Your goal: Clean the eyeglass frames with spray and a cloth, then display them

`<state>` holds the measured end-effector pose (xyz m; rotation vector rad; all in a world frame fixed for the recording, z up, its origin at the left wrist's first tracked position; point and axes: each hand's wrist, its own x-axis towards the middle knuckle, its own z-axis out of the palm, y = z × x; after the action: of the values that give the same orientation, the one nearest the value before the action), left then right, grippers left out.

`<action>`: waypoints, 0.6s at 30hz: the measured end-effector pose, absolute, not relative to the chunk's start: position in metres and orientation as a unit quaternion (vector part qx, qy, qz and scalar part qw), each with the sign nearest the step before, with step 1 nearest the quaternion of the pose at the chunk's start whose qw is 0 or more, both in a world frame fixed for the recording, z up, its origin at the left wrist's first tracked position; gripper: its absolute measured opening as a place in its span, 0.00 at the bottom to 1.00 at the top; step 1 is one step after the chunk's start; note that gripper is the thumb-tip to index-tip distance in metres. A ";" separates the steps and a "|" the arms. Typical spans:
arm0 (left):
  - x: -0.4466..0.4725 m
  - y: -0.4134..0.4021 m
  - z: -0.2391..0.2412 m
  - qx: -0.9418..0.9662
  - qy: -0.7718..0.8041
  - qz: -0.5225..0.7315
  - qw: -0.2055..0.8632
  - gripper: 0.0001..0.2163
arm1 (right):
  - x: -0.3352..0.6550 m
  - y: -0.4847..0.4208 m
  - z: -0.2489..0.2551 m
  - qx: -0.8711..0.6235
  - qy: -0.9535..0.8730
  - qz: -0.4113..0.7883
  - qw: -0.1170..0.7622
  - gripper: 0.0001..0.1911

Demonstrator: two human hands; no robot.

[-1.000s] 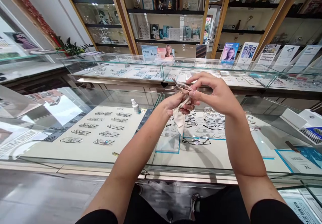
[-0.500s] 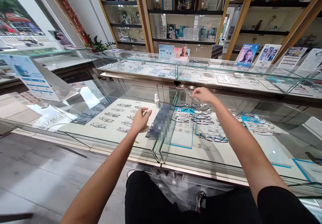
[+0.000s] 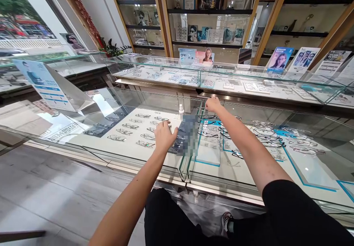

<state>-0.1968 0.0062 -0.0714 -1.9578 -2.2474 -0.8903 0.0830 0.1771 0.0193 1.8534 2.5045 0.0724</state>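
Note:
My right hand is at the back of the right-hand glass counter, its fingers closed at a thin-framed pair of eyeglasses. The fingertips hide part of that frame. Just in front of it, more eyeglasses lie in a column on the glass. My left hand hovers over the left counter with thumb and fingers apart, holding nothing. Right beside it is a dark cloth-like piece, partly blurred out. A small white spray bottle stands behind that piece.
Rows of eyeglasses show in the left counter. Further frames are on the right counter, partly behind my right forearm. A folded display card stands far left. Another glass showcase runs behind, with shelves beyond.
My right hand has lowered the eyeglasses toward the back of the left column. My left hand has spread its fingers and shifted slightly right. The view has turned a little left.

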 end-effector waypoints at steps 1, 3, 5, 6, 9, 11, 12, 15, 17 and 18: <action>-0.197 0.006 -0.072 -0.632 -0.721 -0.284 0.019 0.22 | 0.079 0.179 0.016 0.595 0.803 0.027 0.019 0.08; -0.197 0.006 -0.074 -0.635 -0.719 -0.282 0.023 0.21 | 0.073 0.180 0.011 0.594 0.803 0.036 0.031 0.10; -0.196 0.007 -0.074 -0.634 -0.719 -0.282 0.025 0.20 | 0.069 0.181 0.009 0.595 0.802 0.044 0.037 0.17; -0.196 0.007 -0.075 -0.634 -0.719 -0.284 0.025 0.19 | 0.068 0.180 0.009 0.596 0.801 0.048 0.038 0.20; -0.196 0.007 -0.074 -0.636 -0.715 -0.291 0.024 0.19 | 0.069 0.172 0.014 0.596 0.801 0.050 0.030 0.19; -0.195 0.007 -0.073 -0.638 -0.710 -0.297 0.023 0.20 | 0.073 0.162 0.019 0.592 0.805 0.046 0.015 0.13; -0.195 0.007 -0.072 -0.638 -0.708 -0.301 0.023 0.20 | 0.077 0.155 0.021 0.588 0.808 0.045 0.004 0.12; -0.192 0.007 -0.068 -0.635 -0.705 -0.313 0.029 0.21 | 0.091 0.126 0.028 0.573 0.818 0.044 -0.031 0.16; -0.189 0.005 -0.066 -0.633 -0.701 -0.327 0.036 0.22 | 0.105 0.100 0.032 0.560 0.825 0.047 -0.052 0.17; -0.188 0.005 -0.064 -0.631 -0.698 -0.336 0.040 0.22 | 0.113 0.085 0.034 0.553 0.829 0.049 -0.060 0.17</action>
<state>-0.1878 0.0045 -0.0642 -1.9335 -2.1398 -1.0295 0.1129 0.0854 0.0339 1.8084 2.7100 0.1605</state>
